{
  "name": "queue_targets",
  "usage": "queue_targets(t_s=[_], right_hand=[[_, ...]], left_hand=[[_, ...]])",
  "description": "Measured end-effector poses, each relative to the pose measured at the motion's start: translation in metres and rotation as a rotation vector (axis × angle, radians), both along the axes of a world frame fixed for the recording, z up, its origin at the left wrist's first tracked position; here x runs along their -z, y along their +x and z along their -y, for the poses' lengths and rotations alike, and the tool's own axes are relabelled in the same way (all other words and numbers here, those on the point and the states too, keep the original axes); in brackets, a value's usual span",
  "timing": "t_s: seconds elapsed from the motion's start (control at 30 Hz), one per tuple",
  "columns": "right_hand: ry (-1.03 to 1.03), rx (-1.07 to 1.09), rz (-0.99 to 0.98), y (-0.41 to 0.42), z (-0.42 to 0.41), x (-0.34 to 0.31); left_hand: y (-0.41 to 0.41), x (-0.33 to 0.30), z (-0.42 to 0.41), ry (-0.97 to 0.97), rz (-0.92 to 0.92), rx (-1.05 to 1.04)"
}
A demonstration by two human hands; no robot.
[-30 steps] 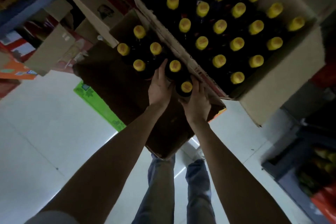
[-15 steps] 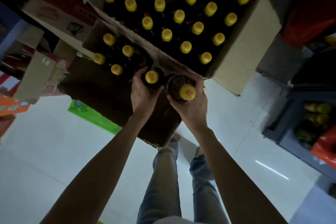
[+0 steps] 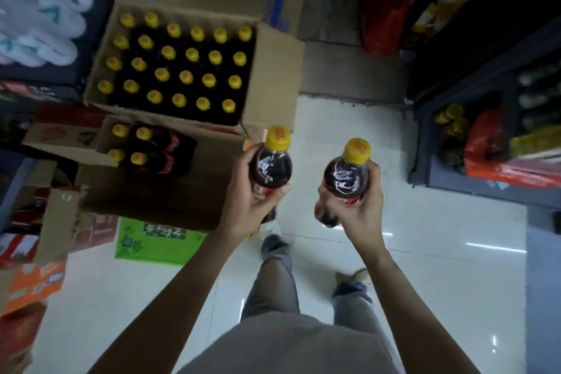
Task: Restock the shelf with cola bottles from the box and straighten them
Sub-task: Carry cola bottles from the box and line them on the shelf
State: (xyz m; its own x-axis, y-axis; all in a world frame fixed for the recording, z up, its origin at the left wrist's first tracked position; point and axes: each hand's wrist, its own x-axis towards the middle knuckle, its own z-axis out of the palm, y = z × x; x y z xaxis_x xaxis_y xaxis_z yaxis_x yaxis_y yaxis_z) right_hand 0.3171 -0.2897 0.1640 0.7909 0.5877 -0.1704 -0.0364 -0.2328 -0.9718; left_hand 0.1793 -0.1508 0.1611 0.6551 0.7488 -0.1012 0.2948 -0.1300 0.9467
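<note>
Fingers [image 3: 274,193] curled tight around a yellow-capped cola bottle [image 3: 272,165] in the left hand [image 3: 252,200] and another [image 3: 346,177] in the right hand [image 3: 358,209], a person has just lifted both clear of the nearly emptied box [image 3: 182,191] and swung toward the shelf [image 3: 473,143] at right for restocking.

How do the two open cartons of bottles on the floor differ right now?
The far carton is packed full, yellow caps in four even rows; the near carton holds only four bottles, bunched in its far left corner. The far carton's floor is hidden by bottles; the near carton's is mostly bare. Both are brown cardboard, flaps open, holding dark yellow-capped bottles.
</note>
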Motion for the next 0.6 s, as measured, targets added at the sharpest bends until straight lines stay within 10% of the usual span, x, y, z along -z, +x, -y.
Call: queue_targets(t_s=[0.6], right_hand=[[-0.155,0.435,0.004,0.184,0.45,-0.038]], left_hand=[[0.249,-0.047,0.379,-0.081,0.018,0.306]])
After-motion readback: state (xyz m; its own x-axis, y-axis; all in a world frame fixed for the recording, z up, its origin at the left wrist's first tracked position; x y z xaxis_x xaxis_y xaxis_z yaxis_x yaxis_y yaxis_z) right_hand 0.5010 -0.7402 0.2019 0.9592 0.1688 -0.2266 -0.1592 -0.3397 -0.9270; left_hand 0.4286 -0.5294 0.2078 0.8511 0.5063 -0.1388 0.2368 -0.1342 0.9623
